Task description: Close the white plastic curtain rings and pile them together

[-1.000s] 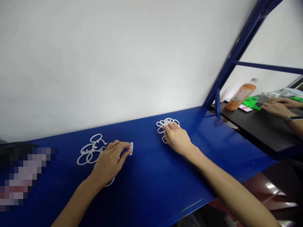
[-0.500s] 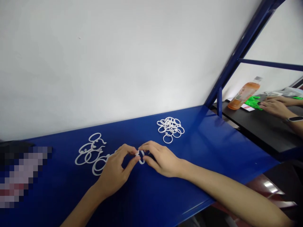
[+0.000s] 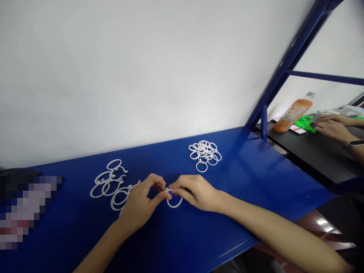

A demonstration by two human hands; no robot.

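Between my two hands is a white plastic curtain ring (image 3: 174,206), its loop hanging down toward me. My left hand (image 3: 145,199) pinches the ring's clasp end between thumb and fingers. My right hand (image 3: 197,192) grips it from the other side, close to the left fingertips. The fingers hide most of the clasp, so whether it is fastened cannot be seen. Left of my hands lies a loose group of similar rings (image 3: 105,187), some with their ends apart, partly covered by my left hand. Beyond my right hand sits a heap of such rings (image 3: 205,153).
The blue table (image 3: 176,242) runs along a white wall (image 3: 159,68). A blue metal frame (image 3: 273,85) rises at the right. Behind it another person's hands (image 3: 332,127) are over a black table, near green pieces (image 3: 305,123) and an orange drink bottle (image 3: 294,113).
The ring has turned from nearly edge-on to showing its round loop, hanging lower. My right hand has shifted slightly down and right, with its fingers now closer to the clasp.
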